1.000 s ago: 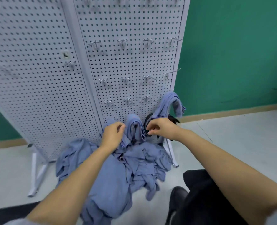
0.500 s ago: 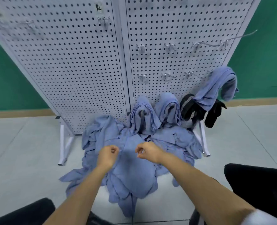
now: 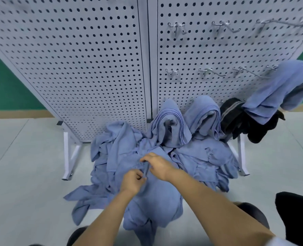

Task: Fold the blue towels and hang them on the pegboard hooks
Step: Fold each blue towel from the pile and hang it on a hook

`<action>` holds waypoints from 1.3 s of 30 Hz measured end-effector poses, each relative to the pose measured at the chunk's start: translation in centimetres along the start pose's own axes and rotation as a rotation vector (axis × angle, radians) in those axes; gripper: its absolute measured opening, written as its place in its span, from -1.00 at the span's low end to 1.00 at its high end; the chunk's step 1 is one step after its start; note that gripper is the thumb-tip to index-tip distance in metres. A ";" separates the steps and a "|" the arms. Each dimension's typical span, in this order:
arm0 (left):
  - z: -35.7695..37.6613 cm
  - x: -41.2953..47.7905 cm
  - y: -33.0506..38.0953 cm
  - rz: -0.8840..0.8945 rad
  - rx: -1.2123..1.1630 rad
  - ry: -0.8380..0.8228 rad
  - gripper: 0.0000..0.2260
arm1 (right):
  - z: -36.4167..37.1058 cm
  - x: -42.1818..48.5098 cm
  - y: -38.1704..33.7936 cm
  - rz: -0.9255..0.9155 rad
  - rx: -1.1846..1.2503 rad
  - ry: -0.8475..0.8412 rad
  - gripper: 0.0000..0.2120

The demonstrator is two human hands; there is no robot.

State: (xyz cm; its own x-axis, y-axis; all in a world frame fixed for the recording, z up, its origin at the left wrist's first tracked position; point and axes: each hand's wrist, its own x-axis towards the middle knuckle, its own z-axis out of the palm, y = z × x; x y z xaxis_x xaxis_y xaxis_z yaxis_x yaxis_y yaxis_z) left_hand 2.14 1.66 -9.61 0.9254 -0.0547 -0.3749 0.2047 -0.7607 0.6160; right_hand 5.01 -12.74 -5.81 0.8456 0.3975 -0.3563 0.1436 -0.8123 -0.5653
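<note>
Pinching a raised ridge of cloth, both hands meet at the top middle of a heap of blue towels (image 3: pixel 118 157) that lies crumpled on the floor (image 3: pixel 22 157). The left hand (image 3: pixel 133 181) has its fingers curled in tight, thumb against them, with the fold of the top towel (image 3: pixel 157 201) caught between. The right hand (image 3: pixel 158 166) sits just beyond it, almost touching, its fingers bent down and gripping the same ridge a little farther along. Both forearms are bare.

The heap spreads against the foot of a white pegboard (image 3: pixel 93 59), which stands on white legs (image 3: pixel 68 157). On the right panel two folded towels hang side by side from the lowest hooks: the left hung towel (image 3: pixel 170 121) and the right hung towel (image 3: pixel 203 112), their lower ends touching the heap. Farther right and higher, a third hung towel (image 3: pixel 278 89) droops from a hook, its lower end lying over a black cloth (image 3: pixel 234 118) that hangs just beside the pair. Above them two rows of bare metal hooks (image 3: pixel 178 26) jut from the panel. A green wall (image 3: pixel 1 86) shows behind the board.
</note>
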 end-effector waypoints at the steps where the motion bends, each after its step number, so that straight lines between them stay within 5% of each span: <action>1: 0.0 0.0 0.3 0.031 -0.021 -0.012 -0.62 | -0.1 0.1 0.0 -0.021 -0.008 -0.005 -0.52; 11: -6.0 -2.7 5.2 0.273 -0.234 -0.227 -0.84 | -6.5 -5.2 0.8 -0.011 -0.011 0.011 -0.93; 13: -8.1 -3.9 7.5 0.308 -0.242 -0.200 -0.85 | -8.5 -7.0 0.2 -0.026 0.051 0.068 -0.76; 18: -12.9 -7.8 14.7 0.422 -0.308 -0.126 -0.90 | -13.7 -12.2 -3.2 -0.123 0.107 0.207 -0.71; 27: -19.5 -13.4 24.8 0.543 -0.509 -0.131 -0.86 | -20.2 -18.7 -10.1 -0.115 0.289 0.207 -0.81; 29: -20.1 -14.0 26.3 0.559 -0.569 -0.096 -0.84 | -20.9 -19.0 -10.7 -0.096 0.234 0.247 -0.60; 31: -20.2 -14.3 26.9 0.545 -0.716 -0.103 -0.87 | -21.5 -19.3 -10.6 -0.095 0.214 0.317 -0.42; 35: -19.9 -13.4 26.1 0.405 -1.087 -0.152 -0.94 | -23.3 -20.4 -10.0 -0.164 0.509 0.492 -0.61; 39: -17.9 -11.7 23.3 0.061 -0.829 -0.079 -0.84 | -24.9 -21.2 -9.7 -0.246 0.913 0.629 -0.86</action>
State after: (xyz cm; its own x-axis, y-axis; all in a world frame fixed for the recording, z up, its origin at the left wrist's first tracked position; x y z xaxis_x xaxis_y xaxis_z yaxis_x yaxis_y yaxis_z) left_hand 1.77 -3.87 21.50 0.9236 -0.1489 -0.3532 0.3522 -0.0340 0.9353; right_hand -1.53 -23.89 25.78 0.9914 0.0094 0.1307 0.1309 -0.0241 -0.9911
